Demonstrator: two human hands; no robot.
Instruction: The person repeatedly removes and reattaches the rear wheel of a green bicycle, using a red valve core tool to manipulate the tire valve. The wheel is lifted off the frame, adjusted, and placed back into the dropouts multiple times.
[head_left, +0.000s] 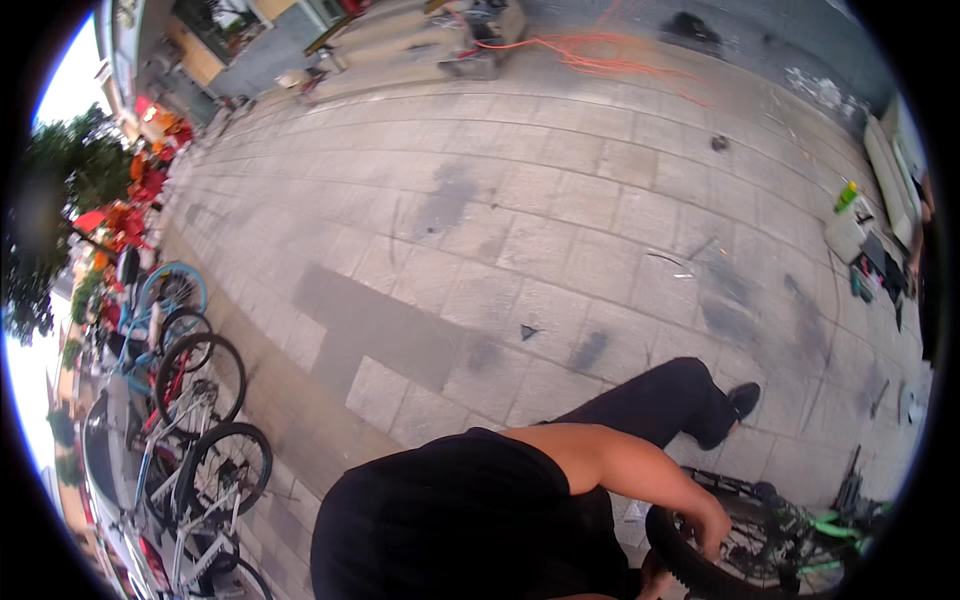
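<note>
At the lower right is a bicycle with a green frame (840, 524) and a black knobby tyre (672, 545). My left arm reaches across to this wheel. My left hand (712, 532) is bent over the tyre, its fingers closed at the wheel's inner side near the spokes. Lower down, by the near side of the same tyre, a small part of my right hand (655, 580) shows; its fingers are mostly hidden by the tyre and the picture's lower edge. My black-sleeved shoulder and bent left leg are beside the bicycle.
Several parked bicycles (205, 375) line the left, beside a car (100, 450). An orange cable (575, 50) lies coiled at the far side. A green bottle (846, 196) stands at the right, near dark tools (875, 272) and part of another person (928, 270). Grey paving stretches between.
</note>
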